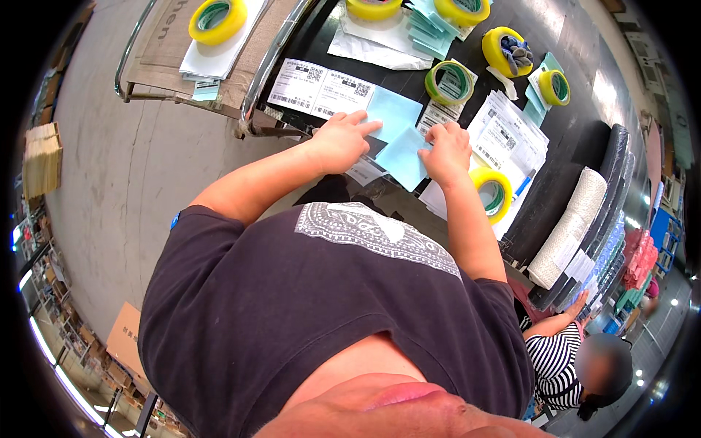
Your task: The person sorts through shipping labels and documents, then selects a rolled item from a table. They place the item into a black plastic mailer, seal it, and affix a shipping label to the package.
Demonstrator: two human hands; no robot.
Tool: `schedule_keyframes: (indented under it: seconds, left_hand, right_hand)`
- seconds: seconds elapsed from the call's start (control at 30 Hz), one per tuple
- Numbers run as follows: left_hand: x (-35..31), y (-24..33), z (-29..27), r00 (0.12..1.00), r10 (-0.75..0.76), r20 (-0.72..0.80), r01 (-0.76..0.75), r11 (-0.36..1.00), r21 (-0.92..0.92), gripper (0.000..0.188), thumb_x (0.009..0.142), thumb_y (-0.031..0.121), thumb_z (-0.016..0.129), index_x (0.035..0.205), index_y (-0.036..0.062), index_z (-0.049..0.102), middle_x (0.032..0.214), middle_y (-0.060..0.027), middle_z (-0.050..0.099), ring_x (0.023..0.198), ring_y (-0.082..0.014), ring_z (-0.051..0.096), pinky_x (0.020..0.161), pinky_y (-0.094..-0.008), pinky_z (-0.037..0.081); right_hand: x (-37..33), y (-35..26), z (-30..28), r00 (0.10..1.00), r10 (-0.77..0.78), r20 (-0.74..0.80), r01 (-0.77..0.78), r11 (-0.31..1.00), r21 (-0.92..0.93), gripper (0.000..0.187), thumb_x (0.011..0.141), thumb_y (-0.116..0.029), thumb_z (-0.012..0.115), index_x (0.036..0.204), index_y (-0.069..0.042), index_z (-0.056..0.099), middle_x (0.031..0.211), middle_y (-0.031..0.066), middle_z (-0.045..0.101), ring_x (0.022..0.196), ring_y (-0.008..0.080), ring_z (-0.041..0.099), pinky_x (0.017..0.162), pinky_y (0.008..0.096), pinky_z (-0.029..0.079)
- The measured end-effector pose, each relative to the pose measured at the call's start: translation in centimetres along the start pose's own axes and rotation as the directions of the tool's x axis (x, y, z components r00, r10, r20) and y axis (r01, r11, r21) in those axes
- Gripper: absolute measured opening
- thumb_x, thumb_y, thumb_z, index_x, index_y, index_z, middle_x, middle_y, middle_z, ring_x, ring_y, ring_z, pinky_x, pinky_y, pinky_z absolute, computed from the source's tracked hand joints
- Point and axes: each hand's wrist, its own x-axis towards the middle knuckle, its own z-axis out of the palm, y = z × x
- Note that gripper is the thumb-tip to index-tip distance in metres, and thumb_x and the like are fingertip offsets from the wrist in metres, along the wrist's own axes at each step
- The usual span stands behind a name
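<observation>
The left hand (342, 140), fingers spread, touches the blue paper (394, 111) between both hands; the right hand (448, 152) curls at its right side, its grip impossible to tell. Uneven pulling could crease it. Beyond the left hand, whether the label strip (320, 89) joins it is unclear.

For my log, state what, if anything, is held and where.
Cannot be told: right hand at right edge of lower blue sheet, left hand at left edge of upper blue sheet.
</observation>
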Motion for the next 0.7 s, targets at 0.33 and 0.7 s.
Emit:
schedule_keyframes:
  seconds: [0.33,0.7]
  left_hand:
    - [0.5,-0.2,0.7,1.000,0.005,-0.019,-0.004,0.999,0.037,0.015,0.070,0.017,0.072,0.084,0.0113,0.072,0.149,-0.0049,0.040,0.137,-0.0306,0.034,0.107,-0.0485,0.033]
    - [-0.7,0.1,0.2,0.995,0.064,-0.070,-0.067,0.997,-0.041,0.013,0.065,0.012,0.079,0.075,0.0070,0.071,0.148,-0.0097,0.043,0.138,-0.0348,0.033,0.107,-0.0487,0.032]
  right_hand:
    - [-1.9,-3.7,-3.0,0.951,0.177,0.253,-0.175,0.984,-0.030,0.059,0.060,-0.034,0.085,0.110,-0.014,0.061,0.109,0.0083,0.064,0.101,0.0279,0.064,0.081,0.0441,0.053]
    - [-2.4,-1.7,-3.0,0.993,0.010,0.120,-0.064,0.891,0.450,0.028,0.082,-0.015,0.056,0.108,-0.013,0.068,0.110,0.0136,0.068,0.107,0.0308,0.063,0.088,0.0396,0.050]
